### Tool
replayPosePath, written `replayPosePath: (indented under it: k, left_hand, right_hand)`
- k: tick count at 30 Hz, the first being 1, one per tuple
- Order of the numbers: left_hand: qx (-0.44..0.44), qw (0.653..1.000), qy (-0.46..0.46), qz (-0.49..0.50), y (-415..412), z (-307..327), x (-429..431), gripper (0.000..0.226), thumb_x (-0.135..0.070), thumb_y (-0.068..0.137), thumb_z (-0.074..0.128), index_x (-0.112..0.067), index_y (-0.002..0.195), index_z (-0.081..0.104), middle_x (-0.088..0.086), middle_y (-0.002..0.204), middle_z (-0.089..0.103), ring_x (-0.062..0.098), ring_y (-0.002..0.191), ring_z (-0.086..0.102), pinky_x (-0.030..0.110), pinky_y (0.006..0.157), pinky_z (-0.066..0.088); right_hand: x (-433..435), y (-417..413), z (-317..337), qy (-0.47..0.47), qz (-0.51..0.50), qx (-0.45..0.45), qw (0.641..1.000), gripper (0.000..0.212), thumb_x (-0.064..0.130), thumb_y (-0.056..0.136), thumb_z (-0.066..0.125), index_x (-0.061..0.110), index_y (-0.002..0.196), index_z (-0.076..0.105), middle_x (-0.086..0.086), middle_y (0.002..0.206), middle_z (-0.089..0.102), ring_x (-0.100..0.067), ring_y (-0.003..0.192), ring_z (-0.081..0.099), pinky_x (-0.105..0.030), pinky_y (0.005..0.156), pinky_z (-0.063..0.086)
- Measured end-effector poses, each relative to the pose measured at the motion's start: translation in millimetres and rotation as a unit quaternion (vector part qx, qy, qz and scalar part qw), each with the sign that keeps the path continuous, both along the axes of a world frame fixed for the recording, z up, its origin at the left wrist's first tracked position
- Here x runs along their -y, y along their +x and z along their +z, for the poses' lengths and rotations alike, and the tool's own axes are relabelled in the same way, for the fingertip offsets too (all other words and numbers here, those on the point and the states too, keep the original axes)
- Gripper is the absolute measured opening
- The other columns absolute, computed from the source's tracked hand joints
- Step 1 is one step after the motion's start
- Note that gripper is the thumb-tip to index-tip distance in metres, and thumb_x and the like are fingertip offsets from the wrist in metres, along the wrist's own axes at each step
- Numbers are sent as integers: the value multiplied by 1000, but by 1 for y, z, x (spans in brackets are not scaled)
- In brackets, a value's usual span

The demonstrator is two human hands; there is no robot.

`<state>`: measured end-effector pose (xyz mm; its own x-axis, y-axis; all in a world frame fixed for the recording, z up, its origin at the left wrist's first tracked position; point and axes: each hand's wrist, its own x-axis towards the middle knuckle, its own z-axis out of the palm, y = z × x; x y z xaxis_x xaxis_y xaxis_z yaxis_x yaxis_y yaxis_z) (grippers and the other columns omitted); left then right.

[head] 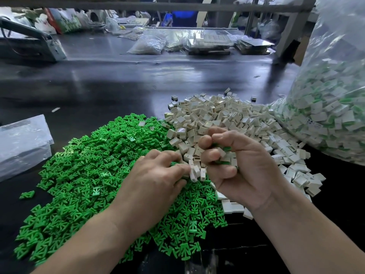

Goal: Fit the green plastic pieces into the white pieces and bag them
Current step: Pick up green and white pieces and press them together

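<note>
My right hand [237, 161] curls its grip round a clutch of white pieces [227, 115] and some green. My left hand [158, 171] reaches where the green pieces [94, 165] meet the white on the worktop [118, 86]; I cannot tell if its grip holds anything. They look light, stiff and slippery (best pinched by the flat sides).

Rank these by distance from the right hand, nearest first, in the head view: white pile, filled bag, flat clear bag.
1. White pile, right beneath the right hand.
2. Filled bag, on the right.
3. Flat clear bag, far left.
</note>
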<state>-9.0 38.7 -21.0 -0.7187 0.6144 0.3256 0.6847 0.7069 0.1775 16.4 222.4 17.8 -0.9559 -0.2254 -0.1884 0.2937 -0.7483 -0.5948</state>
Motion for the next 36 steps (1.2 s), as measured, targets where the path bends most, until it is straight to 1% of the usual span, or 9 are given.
replayPosePath:
  k: [5, 11, 13, 18, 21, 25, 27, 32, 36]
  left_hand:
    - [11, 999, 25, 21, 0, 1, 1, 25, -44, 90, 56, -27, 100, 71, -8, 101, 63, 15, 94, 52, 38, 82, 49]
    - [8, 1000, 18, 1, 0, 5, 1, 17, -42, 88, 61, -27, 86, 68, -16, 92, 68, 13, 91, 53, 38, 84, 46]
    - [11, 999, 32, -1, 0, 5, 1, 15, -41, 86, 61, -26, 85, 67, -16, 89, 66, 12, 88, 52, 35, 83, 46]
    - [120, 954, 269, 50, 5, 17, 10, 19, -43, 81, 69, -39, 97, 61, -23, 95, 63, -6, 93, 59, 8, 72, 46]
    - [129, 936, 326, 17, 12, 25, 10, 31, -39, 78, 70, -38, 108, 60, -28, 104, 65, -8, 93, 62, 2, 74, 43]
    - [110, 949, 296, -10, 19, 29, 6, 41, -33, 78, 71, -36, 118, 59, -29, 107, 65, -13, 94, 60, -2, 75, 39]
    - [116, 955, 272, 6, 16, 29, 11, 44, -45, 79, 63, -36, 122, 56, -27, 105, 66, -13, 94, 59, 4, 73, 45]
    - [102, 984, -40, 144, 3, 22, 37, 70, -86, 66, 26, -41, 112, 53, -24, 92, 52, -5, 84, 49, 25, 74, 47]
    - [80, 984, -80, 138, 3, 20, 29, 45, -72, 82, 43, -43, 113, 57, -22, 94, 51, 1, 85, 48, 21, 63, 30]
  right_hand:
    - [-1, -2, -4, 41, -19, 42, 998, 22, 2, 70, 60, 12, 89, 57, -6, 73, 58, -12, 51, 55, -15, 30, 35]
    - [1, -1, -5, 72, 10, 54, 996, 12, 21, 71, 75, 15, 68, 64, -2, 69, 55, -10, 48, 54, -16, 30, 35]
    - [3, 0, -6, 101, 10, 42, 994, 16, 24, 71, 75, 16, 75, 62, -2, 69, 56, -9, 46, 50, -16, 30, 33]
    - [8, 4, -9, 292, 18, -19, 956, 8, 23, 86, 74, 18, 87, 68, -1, 67, 56, -9, 43, 44, -16, 33, 31]
    - [14, 6, -11, 342, 59, -26, 938, 17, 37, 89, 72, 21, 90, 70, 2, 65, 53, -7, 41, 43, -15, 34, 30]
    - [15, 7, -11, 330, 92, -11, 940, 20, 35, 93, 67, 23, 77, 66, 2, 64, 51, -8, 42, 41, -14, 37, 27]
    - [12, 6, -10, 284, 92, -10, 954, 17, 28, 88, 71, 21, 75, 64, 1, 65, 52, -8, 42, 41, -14, 35, 28]
    - [5, 1, -9, 154, 76, -8, 985, 16, 23, 70, 78, 19, 72, 62, 0, 67, 56, -6, 43, 46, -15, 31, 32]
    - [8, 1, -11, 151, 85, -4, 985, 10, 22, 70, 76, 19, 69, 67, -1, 72, 59, -6, 44, 46, -15, 32, 33]
